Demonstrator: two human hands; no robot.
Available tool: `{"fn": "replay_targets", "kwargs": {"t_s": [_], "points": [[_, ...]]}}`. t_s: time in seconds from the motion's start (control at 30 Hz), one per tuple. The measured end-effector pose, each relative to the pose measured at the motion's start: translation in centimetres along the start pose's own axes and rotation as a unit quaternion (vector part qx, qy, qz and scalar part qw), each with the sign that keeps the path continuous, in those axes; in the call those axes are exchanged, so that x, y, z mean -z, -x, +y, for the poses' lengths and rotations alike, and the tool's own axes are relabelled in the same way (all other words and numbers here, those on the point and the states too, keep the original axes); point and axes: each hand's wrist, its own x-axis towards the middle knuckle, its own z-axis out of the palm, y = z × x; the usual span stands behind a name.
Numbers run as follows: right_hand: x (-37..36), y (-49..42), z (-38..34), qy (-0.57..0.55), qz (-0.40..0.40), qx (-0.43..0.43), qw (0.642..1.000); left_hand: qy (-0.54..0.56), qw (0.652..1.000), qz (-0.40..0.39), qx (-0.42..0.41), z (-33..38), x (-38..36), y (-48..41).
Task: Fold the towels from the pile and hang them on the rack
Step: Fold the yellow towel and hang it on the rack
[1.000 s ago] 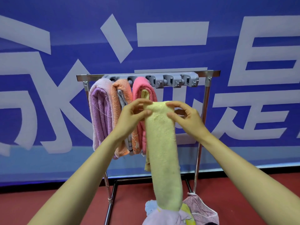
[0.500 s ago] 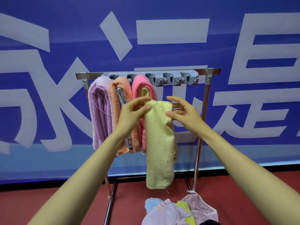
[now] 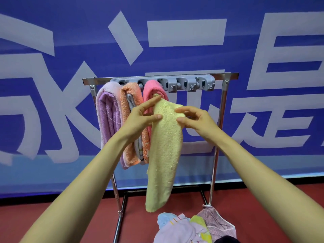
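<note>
A folded yellow towel (image 3: pixel 164 155) hangs down in front of the metal rack (image 3: pixel 226 77). My left hand (image 3: pixel 140 118) pinches its top left corner between thumb and fingers. My right hand (image 3: pixel 196 120) pinches the top right edge. On the rack's grey hook bar (image 3: pixel 189 84) hang a purple towel (image 3: pixel 107 118), an orange towel (image 3: pixel 129 95) and a pink towel (image 3: pixel 154 90), side by side at the left. The yellow towel's top sits just below and in front of the pink one. The pile of towels (image 3: pixel 182 228) lies on the floor below.
A blue banner (image 3: pixel 175 41) with large white characters stands right behind the rack. The rack's right post (image 3: pixel 217 137) and floor frame (image 3: pixel 122 207) stand on a red floor (image 3: pixel 70 221). A pinkish mesh bag (image 3: pixel 217 221) holds part of the pile.
The towel has been folded shorter, its lower end lifted clear of the pile. Both hands keep hold of its top, which now tilts toward the pink towel.
</note>
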Motion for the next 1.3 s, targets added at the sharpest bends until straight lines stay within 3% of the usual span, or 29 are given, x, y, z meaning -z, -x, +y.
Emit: {"fn": "replay_targets", "kwargs": {"t_s": [0.13,0.23,0.3,0.47,0.53,0.7,0.8,0.9,1.0,1.1,1.3], "points": [[0.0,-0.4,0.5,0.03,0.052,0.007,0.998,-0.015,0.998,0.05,0.026,-0.2,-0.5,-0.3],[0.0,-0.2,0.8,0.075,0.07,0.003,0.995,0.028,0.997,0.025,0.063,-0.7,-0.4,-0.4],[0.1,0.0,0.7,0.147,0.061,-0.011,0.987,-0.009,0.998,0.001,0.059,-1.1,0.0,-0.5],[0.0,0.2,0.0,0.387,0.056,-0.004,0.92,-0.065,0.996,-0.005,0.066,-1.5,-0.7,-1.9],[0.3,0.1,-0.3,0.417,0.048,-0.022,0.907,-0.094,0.992,-0.025,0.083,-1.8,-1.1,-2.6],[1.0,0.6,-0.1,0.314,0.043,-0.045,0.947,-0.094,0.99,-0.016,0.107,-2.0,-1.7,-3.8],[1.5,0.8,-0.3,0.246,-0.018,-0.047,0.968,-0.088,0.99,-0.012,0.106,-2.0,-2.2,-4.2],[2.5,0.6,-1.0,0.14,-0.027,-0.058,0.988,-0.015,0.994,-0.063,0.092,-1.9,-2.6,-4.6],[4.1,-0.2,-1.4,0.105,0.031,-0.065,0.992,0.027,0.985,-0.163,0.055,-0.6,-3.7,-5.1],[5.9,-0.8,-1.4,0.066,0.002,-0.101,0.993,0.03,0.975,-0.221,0.021,0.6,-5.4,-6.5],[9.0,-2.7,-1.6,0.009,-0.016,-0.13,0.991,0.045,0.976,-0.214,0.014,1.8,-7.3,-10.6]]}}
